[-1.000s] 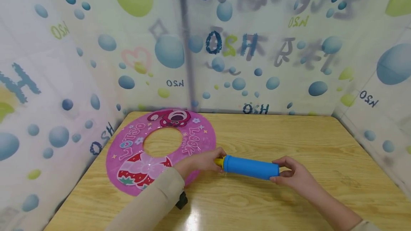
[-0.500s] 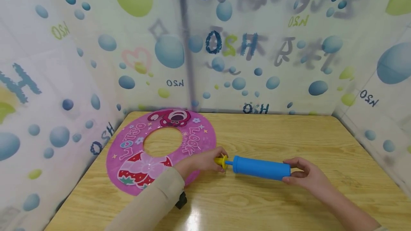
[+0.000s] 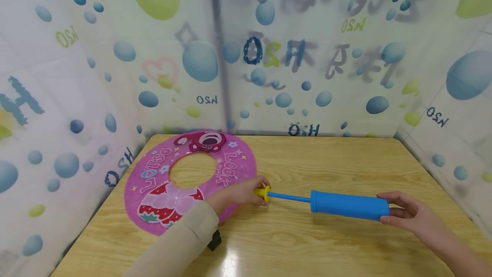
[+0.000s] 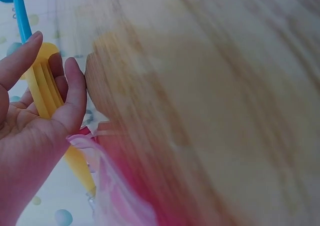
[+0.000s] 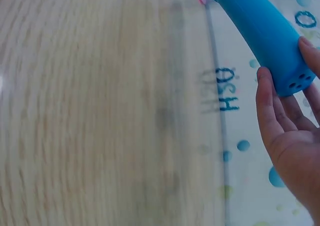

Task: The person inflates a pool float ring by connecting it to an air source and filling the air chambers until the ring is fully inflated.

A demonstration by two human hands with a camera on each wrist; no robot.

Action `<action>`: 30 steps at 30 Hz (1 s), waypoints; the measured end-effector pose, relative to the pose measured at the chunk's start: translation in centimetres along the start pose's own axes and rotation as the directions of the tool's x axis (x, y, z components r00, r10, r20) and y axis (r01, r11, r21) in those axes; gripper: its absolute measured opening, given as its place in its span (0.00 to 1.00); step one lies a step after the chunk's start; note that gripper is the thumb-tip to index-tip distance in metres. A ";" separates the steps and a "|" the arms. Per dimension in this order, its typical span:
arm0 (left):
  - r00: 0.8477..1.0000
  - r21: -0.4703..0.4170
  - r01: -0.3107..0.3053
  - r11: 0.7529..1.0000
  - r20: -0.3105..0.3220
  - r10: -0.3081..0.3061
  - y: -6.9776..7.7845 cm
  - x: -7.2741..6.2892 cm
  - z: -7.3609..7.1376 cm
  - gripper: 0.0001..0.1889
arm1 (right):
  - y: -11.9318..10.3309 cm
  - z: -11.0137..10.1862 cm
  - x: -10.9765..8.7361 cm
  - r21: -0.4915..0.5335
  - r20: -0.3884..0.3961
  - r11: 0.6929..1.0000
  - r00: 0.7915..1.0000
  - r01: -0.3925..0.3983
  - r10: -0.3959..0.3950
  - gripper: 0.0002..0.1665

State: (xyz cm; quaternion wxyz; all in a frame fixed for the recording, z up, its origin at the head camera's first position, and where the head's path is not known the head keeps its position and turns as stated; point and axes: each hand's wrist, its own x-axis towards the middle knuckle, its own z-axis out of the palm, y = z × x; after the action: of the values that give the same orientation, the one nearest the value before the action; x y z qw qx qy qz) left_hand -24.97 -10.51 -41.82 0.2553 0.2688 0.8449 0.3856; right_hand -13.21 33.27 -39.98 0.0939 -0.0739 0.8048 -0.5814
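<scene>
Between my hands is a hand air pump point(image 3: 347, 205) with a blue barrel, a thin blue rod and a yellow nozzle end point(image 4: 47, 85). The rod stands well out of the barrel. My left hand point(image 3: 247, 191) grips the yellow end, its fingers curled round it in the left wrist view. At the barrel's far end, my right hand point(image 3: 413, 215) pinches the rim with thumb and fingers; small holes show in that end face point(image 5: 301, 81) in the right wrist view. A pink swim ring point(image 3: 132, 200) with strawberry and bear prints lies flat, partly under my left forearm.
The wooden table point(image 3: 292, 247) carries the ring at its left side. A patterned curtain point(image 3: 330, 33) with bubble prints encloses the back and both sides. A small black object point(image 3: 214, 240) shows beside my left sleeve.
My right hand has moved right with the blue barrel, drawing it away from the yellow end and exposing the rod. My left hand has stayed nearly in place, still gripping the yellow end.
</scene>
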 end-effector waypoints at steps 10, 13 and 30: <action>0.999 -0.026 -0.050 0.998 0.008 0.050 0.0 -0.3 0.0 0.20 | 0.0 -1.2 -0.7 -0.110 -0.075 0.993 0.996 -0.047 0.039 0.25; 0.999 -0.031 -0.052 0.998 0.009 0.052 0.1 -0.4 -0.1 0.20 | -0.2 -0.5 -0.2 -0.076 -0.061 0.992 0.993 -0.103 0.099 0.25; 0.999 0.015 -0.028 0.999 0.034 0.028 0.0 -0.2 0.0 0.20 | -1.4 7.0 3.1 0.051 0.045 0.994 0.995 -0.095 0.093 0.35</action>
State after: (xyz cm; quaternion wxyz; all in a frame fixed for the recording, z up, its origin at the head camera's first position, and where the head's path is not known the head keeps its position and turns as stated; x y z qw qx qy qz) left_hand -24.79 -10.64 -41.74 0.2622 0.2890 0.8396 0.3780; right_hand -14.59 25.67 -41.03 0.1403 -0.0458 0.7894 -0.5958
